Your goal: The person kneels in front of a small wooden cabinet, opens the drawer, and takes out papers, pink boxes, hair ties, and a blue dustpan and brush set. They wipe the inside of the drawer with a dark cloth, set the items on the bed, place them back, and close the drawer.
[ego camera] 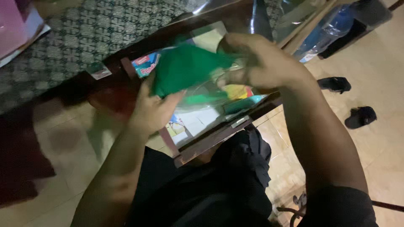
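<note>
Green cloth is held up over a glass-topped table, between both hands, just above the clutter seen under the glass. Left hand is clamped on the cloth's lower left edge, thumb on top, fingers curled under. Right hand is closed on the cloth's right end; the exact finger hold cannot be told, as the frame is blurred there. Judged step: the cloth is being bunched or folded in mid-air, about midway, nothing yet laid flat. The next move is judged to call for a steady two-hand pinch and edges brought together without slipping. Coloured packets and papers lie below the glass. A blue bottle lies beyond the table's far edge. Two dark slippers sit on the tiled floor, well apart from the hands.
</note>
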`<state>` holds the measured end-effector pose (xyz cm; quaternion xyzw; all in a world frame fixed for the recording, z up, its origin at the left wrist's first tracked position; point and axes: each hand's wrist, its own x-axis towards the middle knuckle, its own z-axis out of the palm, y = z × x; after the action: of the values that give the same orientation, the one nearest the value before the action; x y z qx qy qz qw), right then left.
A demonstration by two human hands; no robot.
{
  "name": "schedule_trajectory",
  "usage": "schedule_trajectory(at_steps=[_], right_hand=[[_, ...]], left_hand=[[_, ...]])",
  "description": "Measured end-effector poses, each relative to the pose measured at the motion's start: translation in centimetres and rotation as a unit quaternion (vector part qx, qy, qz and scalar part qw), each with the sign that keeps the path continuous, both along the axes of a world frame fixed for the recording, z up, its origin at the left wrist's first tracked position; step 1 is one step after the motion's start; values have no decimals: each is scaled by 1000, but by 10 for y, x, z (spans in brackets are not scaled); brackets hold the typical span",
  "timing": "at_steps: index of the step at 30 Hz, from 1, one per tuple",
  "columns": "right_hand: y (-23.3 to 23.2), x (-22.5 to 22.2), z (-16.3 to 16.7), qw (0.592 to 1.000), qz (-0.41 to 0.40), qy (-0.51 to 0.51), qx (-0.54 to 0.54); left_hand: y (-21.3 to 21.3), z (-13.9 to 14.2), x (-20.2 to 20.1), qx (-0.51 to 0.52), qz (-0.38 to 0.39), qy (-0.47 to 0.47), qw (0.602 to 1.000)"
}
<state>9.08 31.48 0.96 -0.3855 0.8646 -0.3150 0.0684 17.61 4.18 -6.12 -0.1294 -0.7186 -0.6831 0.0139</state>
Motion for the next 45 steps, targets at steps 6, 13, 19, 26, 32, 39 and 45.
schedule_trajectory(at_steps=[6, 13, 19, 26, 32, 39, 45], right_hand=[[-10, 14, 17, 997, 65, -10, -40], [15, 20, 18, 948, -140, -51, 282], [21, 22, -32, 915, -31, -93, 391], [27, 27, -8, 938, -147, -106, 297], [46, 41, 22, 961, -255, -86, 66], [30, 36, 31, 988, -147, -13, -39], [7, 38, 35, 959, -277, -51, 34]], left_hand=[[6, 4, 2, -39, -66, 150, 986], [-3, 5, 8, -164, 89, 283, 941], [-1, 2, 18, 53, 89, 214, 971], [-3, -9, 22, 167, 101, 95, 976], [-1, -2, 17, 356, 127, 23, 926], [-19, 17, 44, 208, 159, 70, 962], [-84, 59, 76, 112, 293, 110, 943]])
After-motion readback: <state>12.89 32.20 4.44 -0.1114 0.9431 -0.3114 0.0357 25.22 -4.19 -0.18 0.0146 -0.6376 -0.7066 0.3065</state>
